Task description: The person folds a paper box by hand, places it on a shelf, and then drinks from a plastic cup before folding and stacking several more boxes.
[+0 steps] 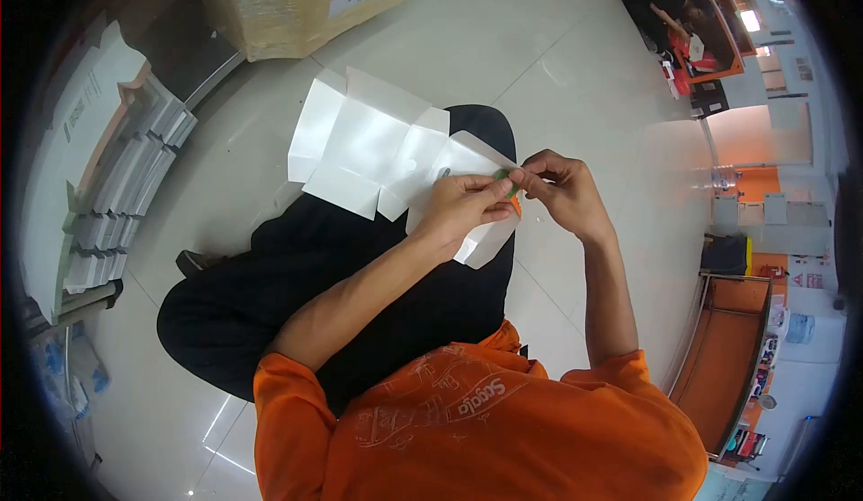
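An unfolded white cardboard box blank lies over my raised knee, its creased flaps spread out. My left hand is closed over its near right panel, thumb and fingers meeting near the edge. Between the fingertips of both hands is a small green piece, too small to tell its kind. My right hand pinches at this green piece with thumb and forefinger. A bit of orange shows just below it at the panel's edge. A small dark slot or mark is on the panel near my left hand.
Flat white cardboard pieces are stacked at the left. A large wrapped brown carton stands ahead on the tiled floor. On the right are an orange-panelled metal-framed rack and, farther off, a person by orange shelving.
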### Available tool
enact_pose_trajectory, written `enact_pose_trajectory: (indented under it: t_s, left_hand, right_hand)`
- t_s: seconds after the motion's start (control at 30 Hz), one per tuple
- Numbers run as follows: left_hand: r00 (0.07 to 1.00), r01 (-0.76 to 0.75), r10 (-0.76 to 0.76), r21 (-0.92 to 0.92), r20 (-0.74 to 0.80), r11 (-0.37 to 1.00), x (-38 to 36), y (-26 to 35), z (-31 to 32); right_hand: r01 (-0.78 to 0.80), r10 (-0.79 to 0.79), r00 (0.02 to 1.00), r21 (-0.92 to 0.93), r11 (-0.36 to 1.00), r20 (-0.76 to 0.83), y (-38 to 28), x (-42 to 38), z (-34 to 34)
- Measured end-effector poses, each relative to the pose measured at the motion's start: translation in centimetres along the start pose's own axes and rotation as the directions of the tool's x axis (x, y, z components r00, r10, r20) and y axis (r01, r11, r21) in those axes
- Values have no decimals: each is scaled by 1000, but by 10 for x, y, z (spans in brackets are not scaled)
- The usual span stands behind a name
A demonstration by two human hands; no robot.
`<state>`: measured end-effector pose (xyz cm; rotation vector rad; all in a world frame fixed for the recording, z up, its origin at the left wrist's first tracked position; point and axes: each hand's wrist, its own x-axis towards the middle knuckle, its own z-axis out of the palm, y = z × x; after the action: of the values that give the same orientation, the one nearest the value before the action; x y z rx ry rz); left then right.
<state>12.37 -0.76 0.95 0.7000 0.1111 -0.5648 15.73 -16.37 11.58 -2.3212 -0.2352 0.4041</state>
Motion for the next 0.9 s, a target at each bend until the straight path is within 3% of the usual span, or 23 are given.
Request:
enact_pose_trajectory:
  t_s: [0.33,0.57,0.7,0.77,0.9]
  left_hand:
    - [997,12,9,-262,78,965,-13,13,14]
    - [1000,-13,7,-299,-22,954,-18,14,21]
    - [1000,1,-5,-294,-12,956,-20,16,21]
    - [1000,2,-4,-297,-9,955,-19,16,20]
    - [1000,-1,-4,-321,-14,947,-18,16,19]
  right_hand:
    - [69,-54,995,190,979,-81,-5,-14,1]
    - [97,-21,977,357,929,-211,0,-19,20]
    - [193,-113,964,343,919,-240,11,-15,24]
    - [303,-257,937,184,935,-236,15,-14,22]
    - [358,-334,915,72,931,-226,9,-15,18]
